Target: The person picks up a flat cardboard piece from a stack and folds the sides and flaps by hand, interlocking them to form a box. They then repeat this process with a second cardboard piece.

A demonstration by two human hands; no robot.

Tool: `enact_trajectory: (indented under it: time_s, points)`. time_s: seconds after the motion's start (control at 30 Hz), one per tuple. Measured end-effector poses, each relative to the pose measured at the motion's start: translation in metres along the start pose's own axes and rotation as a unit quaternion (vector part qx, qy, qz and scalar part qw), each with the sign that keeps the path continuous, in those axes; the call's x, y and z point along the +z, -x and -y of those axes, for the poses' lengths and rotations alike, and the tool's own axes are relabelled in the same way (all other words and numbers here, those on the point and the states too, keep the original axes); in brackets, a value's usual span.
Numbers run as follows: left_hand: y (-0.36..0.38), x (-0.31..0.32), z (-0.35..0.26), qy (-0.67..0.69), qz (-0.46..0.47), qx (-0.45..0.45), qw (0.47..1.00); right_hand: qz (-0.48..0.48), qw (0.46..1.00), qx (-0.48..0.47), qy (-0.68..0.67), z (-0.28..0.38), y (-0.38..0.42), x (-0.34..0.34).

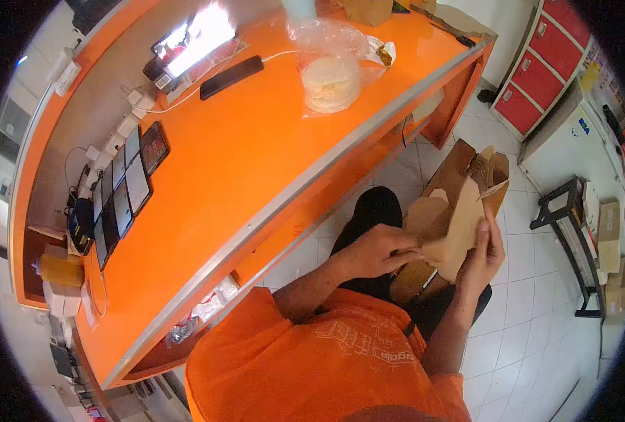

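Note:
A tan cardboard box (464, 228), partly folded with loose flaps, is held over my lap between both hands. My left hand (383, 252) is closed, its fingertips pinching a flap at the box's lower left side. My right hand (482, 254) grips the right edge, thumb on the near face and fingers behind it. Just beyond stands an open brown carton (456, 158) on the floor, with more cardboard pieces (492, 169) in it. The held piece covers part of this carton.
To the left runs an orange counter (221, 169) with a metal edge. It bears several phones (137, 184), a dark phone (232, 77), a lit screen (196, 42) and a plastic bag of pale round discs (330, 83). A black metal frame (572, 239) stands at right.

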State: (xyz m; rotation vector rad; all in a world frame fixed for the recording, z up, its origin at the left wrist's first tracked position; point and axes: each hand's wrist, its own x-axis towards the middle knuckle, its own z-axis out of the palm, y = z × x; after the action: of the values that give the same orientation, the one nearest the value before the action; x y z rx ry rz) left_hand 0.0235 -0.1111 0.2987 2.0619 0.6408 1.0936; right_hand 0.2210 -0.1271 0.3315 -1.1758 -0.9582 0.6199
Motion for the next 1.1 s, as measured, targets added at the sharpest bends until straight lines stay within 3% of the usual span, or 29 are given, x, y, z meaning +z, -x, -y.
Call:
enact_trajectory:
  time_s: [0.07,0.2,0.27,0.37,0.43,0.5,0.57,0.67,0.7,0.77,0.8,0.83,0.9,0.97,1.03,1.07,1.1]
  points:
    - [0.000,-0.009,-0.006,0.012,0.019,-0.068,0.997,0.058,0.993,-0.085,0.058,0.003,0.004,0.002]
    - [-0.004,-0.012,-0.013,0.020,-0.022,-0.011,1.000,0.223,0.889,-0.326,0.232,0.010,0.010,-0.004]
    - [-0.006,-0.012,-0.011,-0.006,-0.032,0.010,0.999,0.236,0.913,-0.272,0.193,-0.005,0.013,-0.004]
    - [-0.006,0.005,-0.018,-0.049,-0.220,-0.017,0.974,0.249,0.927,-0.236,0.149,-0.008,0.013,-0.005]
    - [-0.018,-0.004,-0.023,-0.165,-0.258,-0.001,0.952,0.253,0.933,-0.222,0.127,-0.006,0.013,-0.004]
    - [-0.018,-0.005,-0.019,-0.182,-0.231,0.023,0.955,0.255,0.939,-0.203,0.106,-0.005,0.014,-0.002]
    - [-0.006,0.002,0.001,-0.098,-0.144,0.058,0.983,0.208,0.966,-0.138,0.067,-0.017,0.020,0.003]
    - [-0.003,0.021,-0.002,-0.157,-0.198,0.104,0.962,0.150,0.987,-0.063,0.018,-0.020,0.026,0.005]
    - [-0.008,0.034,-0.003,-0.060,-0.281,0.129,0.949,0.133,0.990,-0.043,0.005,-0.020,0.026,0.005]
    - [-0.016,0.062,-0.008,0.137,-0.433,0.173,0.874,0.075,0.995,-0.006,-0.060,-0.018,0.021,0.002]
    - [-0.001,0.065,-0.002,0.178,-0.360,0.175,0.899,0.046,0.995,0.012,-0.093,-0.017,0.017,-0.001]
    - [0.015,0.070,0.008,0.317,-0.288,0.120,0.896,0.076,0.992,-0.030,-0.094,-0.015,0.015,-0.006]
    - [0.030,0.069,0.012,0.537,-0.154,-0.012,0.829,0.137,0.979,-0.115,-0.096,-0.008,0.007,-0.016]
    - [0.030,0.057,-0.001,0.698,-0.086,-0.186,0.686,0.277,0.948,-0.154,-0.030,0.005,-0.003,-0.029]
    - [0.017,0.028,0.018,0.825,0.036,-0.102,0.555,0.410,0.894,-0.174,0.044,0.016,-0.010,-0.035]
    - [0.015,0.016,0.020,0.793,0.035,-0.177,0.582,0.405,0.893,-0.177,0.088,0.020,-0.010,-0.035]
    - [0.012,0.011,0.019,0.717,0.024,-0.213,0.663,0.374,0.898,-0.194,0.124,0.022,-0.008,-0.032]
